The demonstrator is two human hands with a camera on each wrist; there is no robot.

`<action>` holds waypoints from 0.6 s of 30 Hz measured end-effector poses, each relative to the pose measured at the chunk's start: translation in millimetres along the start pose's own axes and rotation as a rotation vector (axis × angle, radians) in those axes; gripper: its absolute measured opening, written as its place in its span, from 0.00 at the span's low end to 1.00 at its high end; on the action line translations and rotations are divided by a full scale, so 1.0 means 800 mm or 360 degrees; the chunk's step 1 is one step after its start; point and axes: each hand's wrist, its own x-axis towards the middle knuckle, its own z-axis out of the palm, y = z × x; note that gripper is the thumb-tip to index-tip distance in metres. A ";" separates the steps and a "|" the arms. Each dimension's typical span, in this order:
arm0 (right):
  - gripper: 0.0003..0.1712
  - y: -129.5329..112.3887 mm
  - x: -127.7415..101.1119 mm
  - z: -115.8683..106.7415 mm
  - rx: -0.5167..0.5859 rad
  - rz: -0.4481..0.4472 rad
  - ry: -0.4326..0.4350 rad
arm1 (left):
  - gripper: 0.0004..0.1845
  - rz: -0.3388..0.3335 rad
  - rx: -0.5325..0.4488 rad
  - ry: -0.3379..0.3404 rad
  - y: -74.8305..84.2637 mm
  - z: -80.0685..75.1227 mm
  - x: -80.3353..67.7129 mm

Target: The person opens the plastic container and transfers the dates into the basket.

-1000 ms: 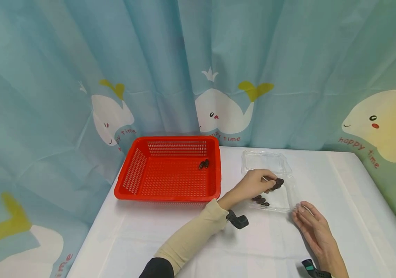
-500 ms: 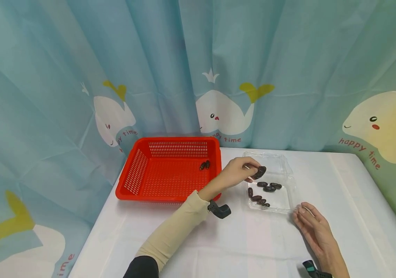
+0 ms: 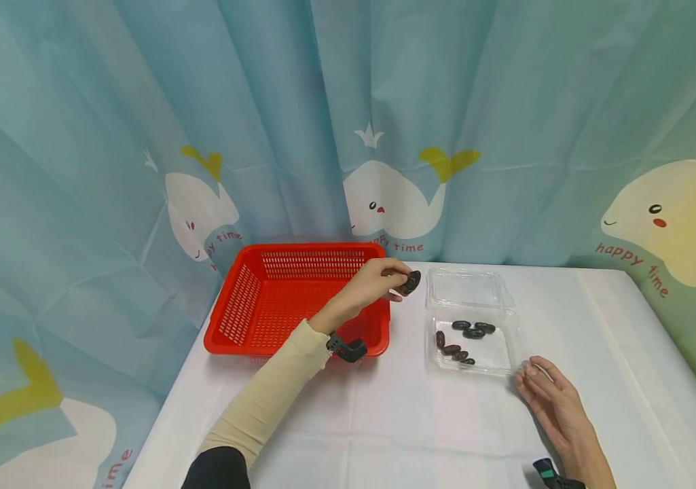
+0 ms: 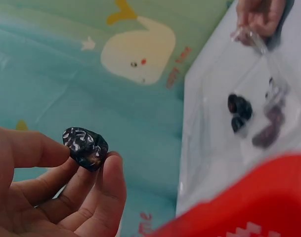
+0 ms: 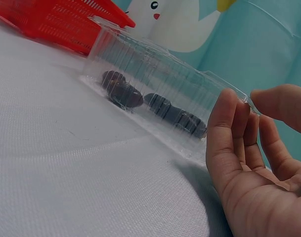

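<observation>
My left hand [image 3: 372, 282] pinches a dark, glossy, wrinkled date [image 4: 85, 148] between thumb and fingertips, above the right rim of the red basket [image 3: 299, 350]. Whether it holds more than one date, I cannot tell. On the table stands a hinged clear plastic container [image 3: 497, 353], its lid [image 3: 466, 288] folded back toward the curtain. Several dark dates [image 3: 473, 333] lie in its tray, some near the middle and others along the left and front sides. My right hand [image 3: 558, 411] pinches the container's front right corner, as the right wrist view shows.
A white cloth [image 3: 396, 435] covers the table. Behind it hangs a blue-green curtain [image 3: 286, 122] with whale prints, close to the backs of the basket and the lid. The basket has raised, perforated walls.
My left hand has lifted from the container and moved left with the date to the basket's rim. It now covers the spot where two dates showed in the basket. My right hand stays put.
</observation>
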 end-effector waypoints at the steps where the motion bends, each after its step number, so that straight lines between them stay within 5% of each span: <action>1: 0.13 0.000 0.000 0.000 0.0004 0.0002 0.0002 | 0.15 -0.0019 -0.0002 0.0012 -0.001 -0.005 0.000; 18: 0.12 0.001 0.000 -0.001 -0.0016 0.0014 0.0027 | 0.17 -0.0422 -0.0266 0.0211 -0.026 -0.073 0.002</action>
